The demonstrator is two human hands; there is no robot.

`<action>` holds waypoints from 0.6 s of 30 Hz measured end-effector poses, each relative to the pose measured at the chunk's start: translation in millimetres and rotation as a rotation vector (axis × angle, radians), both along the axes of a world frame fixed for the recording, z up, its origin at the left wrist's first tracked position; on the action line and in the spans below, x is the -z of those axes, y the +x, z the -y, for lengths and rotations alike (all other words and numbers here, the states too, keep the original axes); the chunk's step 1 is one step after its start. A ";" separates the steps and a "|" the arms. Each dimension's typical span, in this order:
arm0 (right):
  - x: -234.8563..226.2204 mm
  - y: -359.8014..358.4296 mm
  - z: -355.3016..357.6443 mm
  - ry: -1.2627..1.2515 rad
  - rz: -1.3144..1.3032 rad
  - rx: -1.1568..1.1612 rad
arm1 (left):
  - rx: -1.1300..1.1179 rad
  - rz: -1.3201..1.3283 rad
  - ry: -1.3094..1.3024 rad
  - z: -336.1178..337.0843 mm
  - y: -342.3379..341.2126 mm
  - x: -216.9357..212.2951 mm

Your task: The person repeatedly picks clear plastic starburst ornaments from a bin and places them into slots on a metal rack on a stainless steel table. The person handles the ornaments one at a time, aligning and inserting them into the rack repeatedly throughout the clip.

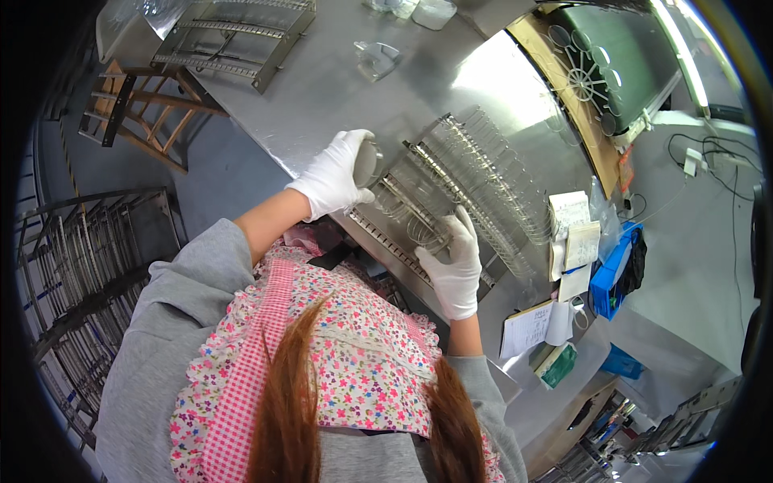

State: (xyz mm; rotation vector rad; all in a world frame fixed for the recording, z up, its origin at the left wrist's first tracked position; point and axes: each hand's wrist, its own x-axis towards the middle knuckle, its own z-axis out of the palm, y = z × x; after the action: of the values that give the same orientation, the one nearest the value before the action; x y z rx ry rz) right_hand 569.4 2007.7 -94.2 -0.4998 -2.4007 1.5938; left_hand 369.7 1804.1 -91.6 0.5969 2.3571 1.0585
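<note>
Both my hands wear white gloves. My left hand [334, 175], at the table's near edge, is closed round a clear round disc [368, 163], its fingers and thumb on the disc's rim. My right hand [456, 270] is over a metal slotted rack [411, 205]. Its thumb and forefinger are curved round the edges of a clear round lens-like disc [427, 232] at the rack's near side. Whether that disc is clear of its slot is hard to make out. Beyond it, rows of similar clear discs [491, 173] stand on edge in the rack.
Across the steel table [338, 88] lie another metal rack [233, 40] and a crumpled clear plastic piece [377, 60]. Notebooks [569, 229], a clipboard [525, 330] and a blue box [616, 262] stand to the right. A wooden stool [153, 113] and slotted racks [97, 274] are at left.
</note>
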 end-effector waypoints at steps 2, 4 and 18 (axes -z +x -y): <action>-6.2 12.7 -11.0 0.010 0.010 0.010 | -0.015 0.034 -0.018 4.5 -2.1 -11.9; -27.8 23.0 -19.9 0.493 0.088 0.056 | -0.067 -0.026 0.004 12.4 -2.3 -28.8; -70.4 47.9 2.5 -0.583 -0.114 -0.214 | 0.946 -0.790 0.345 -79.0 84.0 -87.0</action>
State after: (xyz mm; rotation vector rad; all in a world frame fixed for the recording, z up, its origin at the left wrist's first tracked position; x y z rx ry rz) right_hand 617.3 2005.2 -23.8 -0.2339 -1.9337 2.3544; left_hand 453.8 1883.0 -4.6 2.2989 1.9402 0.8172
